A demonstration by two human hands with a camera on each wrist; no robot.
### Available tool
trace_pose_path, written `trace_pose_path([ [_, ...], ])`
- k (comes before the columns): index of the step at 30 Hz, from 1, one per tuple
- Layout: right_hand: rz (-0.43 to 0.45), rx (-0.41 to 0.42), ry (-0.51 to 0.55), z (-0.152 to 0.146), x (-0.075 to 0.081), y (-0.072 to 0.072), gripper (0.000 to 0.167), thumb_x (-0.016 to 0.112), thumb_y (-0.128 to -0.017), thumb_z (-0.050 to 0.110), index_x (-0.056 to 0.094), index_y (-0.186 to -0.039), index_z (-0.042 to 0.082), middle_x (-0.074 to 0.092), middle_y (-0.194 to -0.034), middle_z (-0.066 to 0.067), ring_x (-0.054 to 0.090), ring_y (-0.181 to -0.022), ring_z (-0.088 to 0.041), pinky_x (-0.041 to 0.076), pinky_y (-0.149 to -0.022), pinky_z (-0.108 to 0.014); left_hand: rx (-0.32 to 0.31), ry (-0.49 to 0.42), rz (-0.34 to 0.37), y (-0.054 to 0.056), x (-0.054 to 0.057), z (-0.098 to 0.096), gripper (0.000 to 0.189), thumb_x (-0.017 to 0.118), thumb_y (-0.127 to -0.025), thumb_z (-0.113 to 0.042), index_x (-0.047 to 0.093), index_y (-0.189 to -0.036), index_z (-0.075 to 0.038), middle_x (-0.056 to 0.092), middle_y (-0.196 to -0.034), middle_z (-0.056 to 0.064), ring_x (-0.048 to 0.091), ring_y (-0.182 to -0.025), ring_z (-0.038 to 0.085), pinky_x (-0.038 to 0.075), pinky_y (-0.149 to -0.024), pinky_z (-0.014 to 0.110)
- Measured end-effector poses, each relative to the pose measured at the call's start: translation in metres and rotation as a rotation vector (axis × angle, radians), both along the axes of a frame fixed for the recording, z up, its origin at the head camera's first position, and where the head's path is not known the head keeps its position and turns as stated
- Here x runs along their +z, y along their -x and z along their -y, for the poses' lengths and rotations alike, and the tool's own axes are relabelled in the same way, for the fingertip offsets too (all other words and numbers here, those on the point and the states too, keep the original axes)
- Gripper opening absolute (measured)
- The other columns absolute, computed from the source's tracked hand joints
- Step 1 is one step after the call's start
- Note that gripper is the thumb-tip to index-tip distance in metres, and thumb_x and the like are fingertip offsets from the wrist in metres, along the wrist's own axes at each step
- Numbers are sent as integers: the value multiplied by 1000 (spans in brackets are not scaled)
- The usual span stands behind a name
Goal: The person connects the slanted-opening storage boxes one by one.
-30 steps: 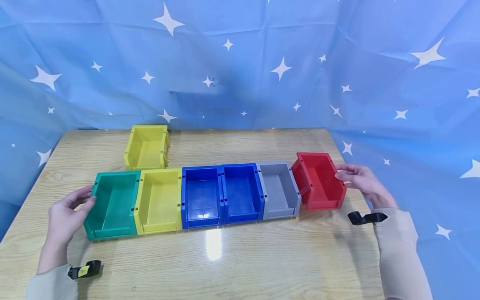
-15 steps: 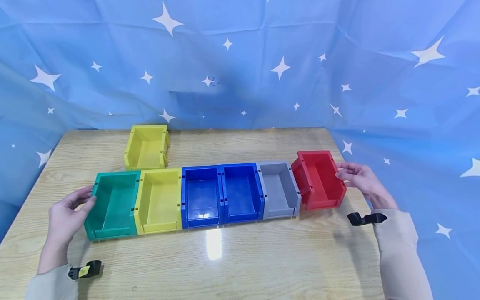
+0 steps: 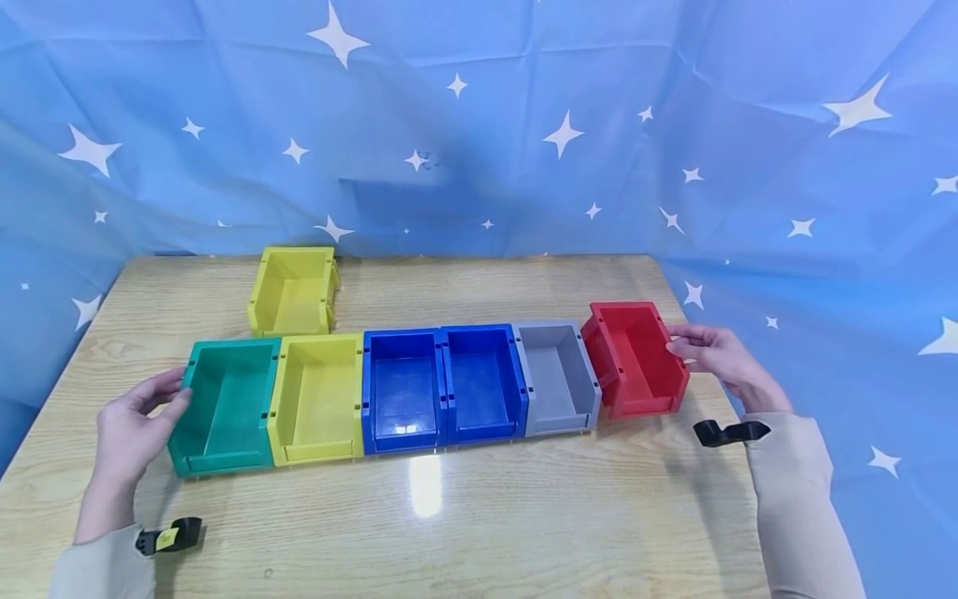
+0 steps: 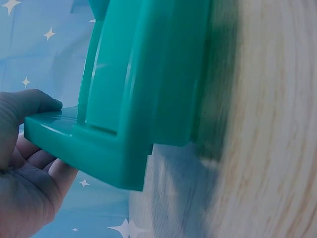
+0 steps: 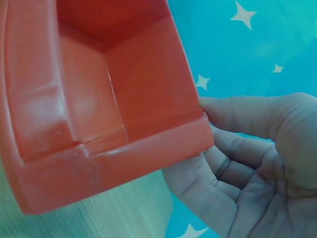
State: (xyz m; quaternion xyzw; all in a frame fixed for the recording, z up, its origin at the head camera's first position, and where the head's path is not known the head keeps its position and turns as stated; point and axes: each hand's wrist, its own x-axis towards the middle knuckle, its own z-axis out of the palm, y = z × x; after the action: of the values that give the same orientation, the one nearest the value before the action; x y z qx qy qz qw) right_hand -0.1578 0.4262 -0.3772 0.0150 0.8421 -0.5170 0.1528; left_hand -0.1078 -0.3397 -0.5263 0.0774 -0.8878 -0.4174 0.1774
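At the left end of a row of plastic storage bins, my left hand (image 3: 138,424) pinches the outer side wall of a green bin (image 3: 232,408), thumb inside and fingers outside. The left wrist view shows the thumb and fingers on either side of the green bin's (image 4: 114,144) rim. On the right, my right hand (image 3: 729,366) pinches the outer wall of a red bin (image 3: 639,358) with thumb and fingers. The red bin (image 5: 153,74) tilts a little and touches or nearly touches the grey bin (image 3: 554,374); I cannot tell which.
Between the held bins stand a yellow bin (image 3: 318,399), two blue bins (image 3: 404,391) and the grey one, side by side. Another yellow bin (image 3: 294,291) stands behind the row at the left. Wood-grain table (image 3: 524,524) lies in front; a blue starred cloth (image 3: 479,125) hangs behind.
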Motion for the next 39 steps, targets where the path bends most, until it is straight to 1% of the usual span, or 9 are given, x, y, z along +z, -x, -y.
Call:
trace_pose_path([
  [2,-17,-34,-4,3,0,-1,50,53,-97,17,37,-131,-15,64,-93,16,65,-79,-7,54,-71,-23,-6,3,-5,0,1,0,33,62,-90,-22,64,-120,-8,60,-95,-19,56,-86,-8,40,-74,0],
  [5,-170,-98,-152,16,3,-4,52,52,-97,22,39,-133,-13,63,-99,5,60,-82,-6,51,-69,-18,-21,5,-8,1,2,0,33,62,-90,-22,64,-120,-7,60,-95,-18,56,-86,-7,40,-73,1],
  [8,-383,-115,-331,37,7,-5,53,53,-96,23,40,-136,-8,56,-119,-16,56,-101,-22,49,-82,-34,-28,6,-2,1,2,0,33,61,-91,-23,64,-121,-8,60,-96,-18,56,-87,-6,40,-73,1],
  [11,-529,-11,-412,61,10,0,57,54,-95,22,34,-142,-4,37,-140,-28,36,-125,-42,33,-99,-57,-24,-1,1,1,0,0,33,62,-90,-22,64,-120,-8,60,-97,-18,56,-87,-6,41,-73,1],
  [13,-569,101,-445,76,8,3,62,53,-96,25,27,-146,0,24,-148,-27,19,-135,-44,18,-106,-62,-19,-1,2,1,-2,1,33,62,-90,-22,64,-120,-8,60,-98,-18,56,-87,-6,41,-73,1],
  [16,-554,228,-512,94,2,6,67,49,-97,33,18,-149,5,7,-154,-22,0,-141,-38,5,-110,-60,-12,-2,2,1,-4,1,33,63,-90,-21,64,-120,-9,60,-98,-17,56,-87,-5,41,-73,1],
  [20,-474,306,-616,112,-9,9,74,46,-96,45,9,-151,12,-7,-156,-15,-13,-140,-33,-2,-107,-65,-10,1,-1,1,-7,0,32,62,-90,-21,64,-121,-11,60,-98,-17,56,-87,-5,41,-73,1],
  [25,-427,317,-693,124,-16,11,79,47,-93,52,6,-152,18,-11,-156,-10,-16,-140,-33,-4,-104,-68,-11,4,-2,1,-8,-1,32,62,-91,-22,64,-121,-12,60,-99,-17,56,-88,-6,40,-74,1],
  [39,-546,302,-751,134,-39,14,80,54,-88,53,20,-150,15,5,-156,-16,-8,-141,-35,6,-101,-73,-8,11,14,-1,-2,1,34,61,-91,-25,64,-121,-11,60,-96,-19,55,-87,-8,40,-73,0],
])
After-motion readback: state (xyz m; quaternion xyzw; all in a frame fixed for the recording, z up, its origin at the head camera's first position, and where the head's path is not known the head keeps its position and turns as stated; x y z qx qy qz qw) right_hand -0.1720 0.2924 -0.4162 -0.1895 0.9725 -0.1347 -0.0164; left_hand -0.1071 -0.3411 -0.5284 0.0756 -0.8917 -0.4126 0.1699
